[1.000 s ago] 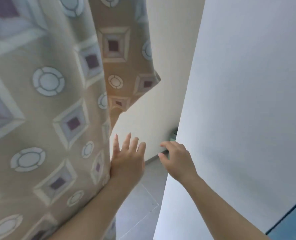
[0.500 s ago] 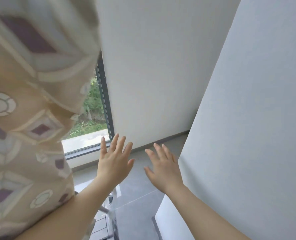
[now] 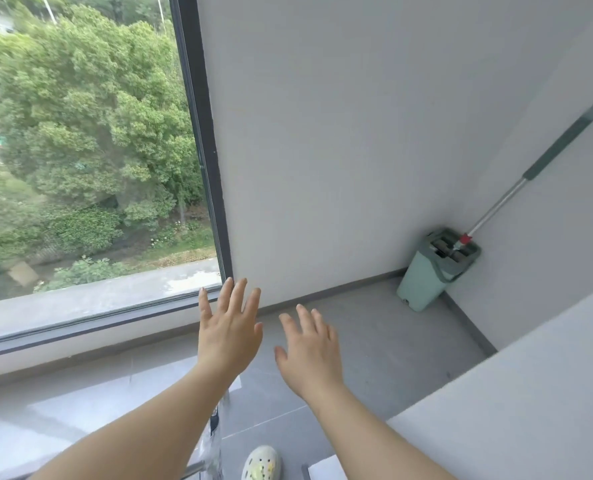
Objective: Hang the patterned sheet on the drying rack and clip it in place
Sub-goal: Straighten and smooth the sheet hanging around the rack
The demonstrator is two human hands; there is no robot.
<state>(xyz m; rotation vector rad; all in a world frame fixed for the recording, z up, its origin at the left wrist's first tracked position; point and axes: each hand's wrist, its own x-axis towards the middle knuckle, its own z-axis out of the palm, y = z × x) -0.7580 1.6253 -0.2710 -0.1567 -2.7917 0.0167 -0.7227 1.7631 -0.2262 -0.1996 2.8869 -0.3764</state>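
Observation:
Both of my hands are stretched out in front of me, palms down, over a grey tiled floor. My left hand (image 3: 228,327) has its fingers spread and holds nothing. My right hand (image 3: 309,351) is just to its right, also spread and empty. The patterned sheet is out of view. A blurred metal bar (image 3: 214,445), perhaps part of the drying rack, shows under my left forearm near the bottom edge. No clips are visible.
A large window (image 3: 80,150) with a dark frame fills the left side, trees outside. A white wall (image 3: 357,133) faces me. A green mop bucket (image 3: 433,271) with a mop handle (image 3: 517,185) stands in the far right corner. A white shoe (image 3: 262,462) is below.
The patterned sheet that filled the left side has left the view as my head turned. The window, floor and mop bucket are now visible. Both hands stayed open and close together.

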